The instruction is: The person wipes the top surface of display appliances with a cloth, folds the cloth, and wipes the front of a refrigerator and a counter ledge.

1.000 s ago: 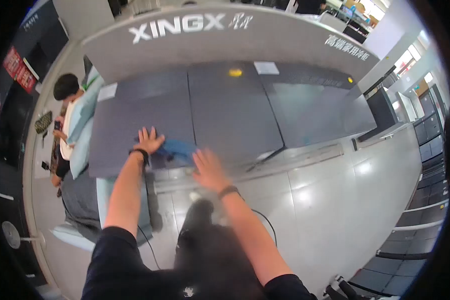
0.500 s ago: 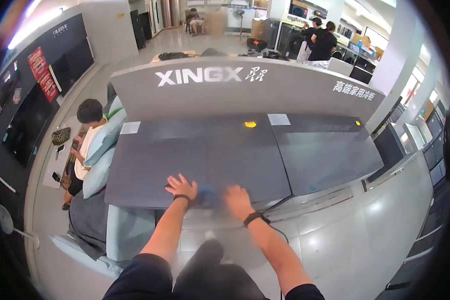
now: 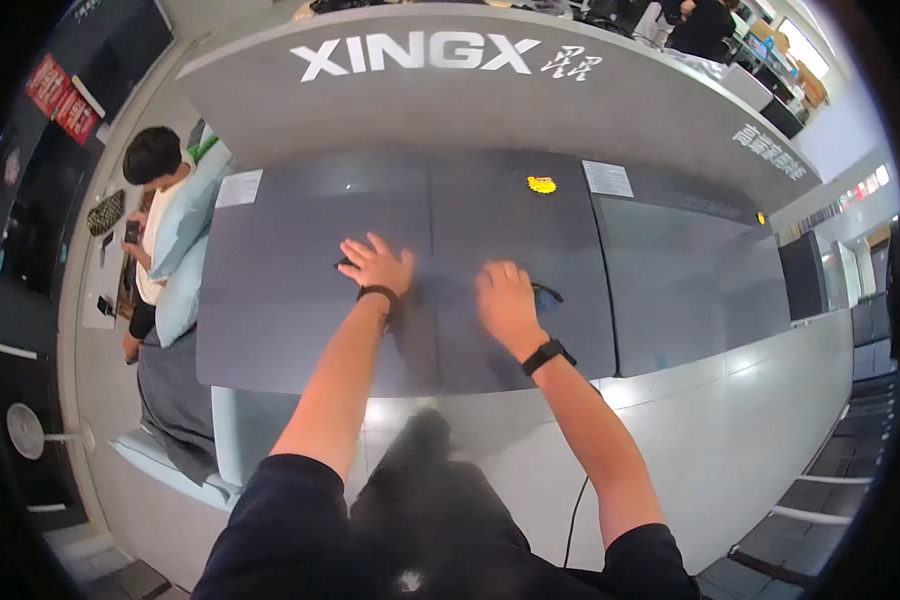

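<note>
My left hand (image 3: 378,266) lies on the dark grey freezer top (image 3: 300,220) with its fingers spread; a small dark thing shows at its fingertips. To its right, my right hand (image 3: 508,303) is on the middle section, its fingers curled down over a cloth. Part of the blue and black cloth (image 3: 545,296) sticks out at the right of that hand. The rest of the cloth is hidden beneath the palm. Beyond my right hand, a yellow sticker (image 3: 541,185) sits near the back of the top.
A grey XINGX board (image 3: 420,110) rises behind the top. Paper labels (image 3: 240,188) lie at its back edge. At the left, a person (image 3: 160,190) with a phone sits by light blue cushions (image 3: 178,300). A cable (image 3: 575,520) hangs at the front right.
The view tilted up, then down again. My right hand has moved right with the cloth, away from my left hand, and the cloth now shows on its right side.
</note>
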A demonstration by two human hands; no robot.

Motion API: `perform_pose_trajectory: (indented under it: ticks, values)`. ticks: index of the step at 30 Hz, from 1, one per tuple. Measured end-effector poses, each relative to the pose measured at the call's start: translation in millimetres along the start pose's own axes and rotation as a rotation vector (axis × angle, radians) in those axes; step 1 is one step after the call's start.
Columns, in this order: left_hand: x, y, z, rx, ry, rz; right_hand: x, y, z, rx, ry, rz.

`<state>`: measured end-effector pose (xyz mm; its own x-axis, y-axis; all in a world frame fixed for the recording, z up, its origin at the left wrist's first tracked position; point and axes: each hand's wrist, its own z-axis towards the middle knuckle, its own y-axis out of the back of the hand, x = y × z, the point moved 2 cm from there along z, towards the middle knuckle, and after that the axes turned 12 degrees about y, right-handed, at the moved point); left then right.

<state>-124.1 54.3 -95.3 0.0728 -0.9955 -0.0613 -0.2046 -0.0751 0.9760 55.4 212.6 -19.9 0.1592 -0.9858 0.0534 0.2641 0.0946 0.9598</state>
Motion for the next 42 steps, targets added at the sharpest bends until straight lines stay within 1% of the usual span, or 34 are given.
perform_pose_trajectory:
  ticks: [3,6,7,8,10,11,12,16,18,19,20,21,23,24,27,30,33,34,37,38,39,41,42]
  values:
    - [-5,9,21,0.005,-0.075,-0.033,4,-28,-19,-0.025,0.006,0.01]
    - [-3,9,35,0.04,-0.132,-0.033,3,-32,-31,-0.026,-0.155,0.04]
    - [-2,11,37,0.042,-0.152,-0.039,2,-33,-35,-0.039,-0.156,0.063]
    - [-2,12,37,0.073,-0.134,-0.006,0,-34,-40,-0.057,-0.154,0.084]
    - [10,40,25,0.167,-0.218,-0.037,-9,-37,-48,-0.056,-0.168,0.103]
    - [16,49,21,0.212,-0.269,-0.052,-15,-39,-52,-0.037,-0.187,0.1]
    - [27,48,18,0.243,-0.277,-0.019,-19,-38,-57,-0.017,-0.213,0.1]
    - [58,42,-22,0.258,-0.246,0.034,-5,-8,-65,0.09,-0.202,-0.028]
    - [69,51,-48,0.145,-0.194,-0.001,3,-2,-65,0.107,-0.214,-0.035]
    - [74,51,-61,0.094,-0.177,-0.014,8,-3,-64,0.066,-0.187,0.016]
    - [75,50,-71,-0.052,-0.281,0.011,12,-9,-59,0.023,-0.164,0.063]
    - [71,48,-79,-0.01,-0.401,-0.008,15,-14,-53,-0.023,-0.142,0.107]
    - [60,47,-93,0.069,-0.627,-0.05,20,-34,-42,0.153,-0.227,0.169]
    - [54,37,-97,0.099,-0.683,-0.045,22,-41,-37,0.242,-0.259,0.202]
    - [44,14,-112,-0.042,-0.624,0.055,34,-44,-38,0.295,-0.366,0.111]
    - [42,21,-135,0.024,-0.559,-0.035,38,-49,-53,0.399,-0.474,0.105]
    - [46,5,-151,-0.065,-0.534,-0.104,26,-55,-51,0.306,-0.403,0.046]
    - [44,7,-146,-0.063,-0.512,-0.143,15,-56,-49,0.365,-0.39,0.095]
    - [41,12,-147,-0.031,-0.467,-0.273,-21,-58,-43,0.388,-0.261,0.129]
    - [41,16,-145,-0.025,-0.454,-0.322,-33,-58,-41,0.364,-0.214,0.126]
    - [39,23,-143,-0.022,-0.444,-0.371,-37,-53,-31,0.388,-0.238,0.079]
    - [41,42,-141,0.065,-0.449,-0.375,-43,-35,-10,0.427,-0.285,-0.015]
    - [44,48,-139,0.102,-0.441,-0.376,-40,-37,-5,0.343,-0.299,-0.099]
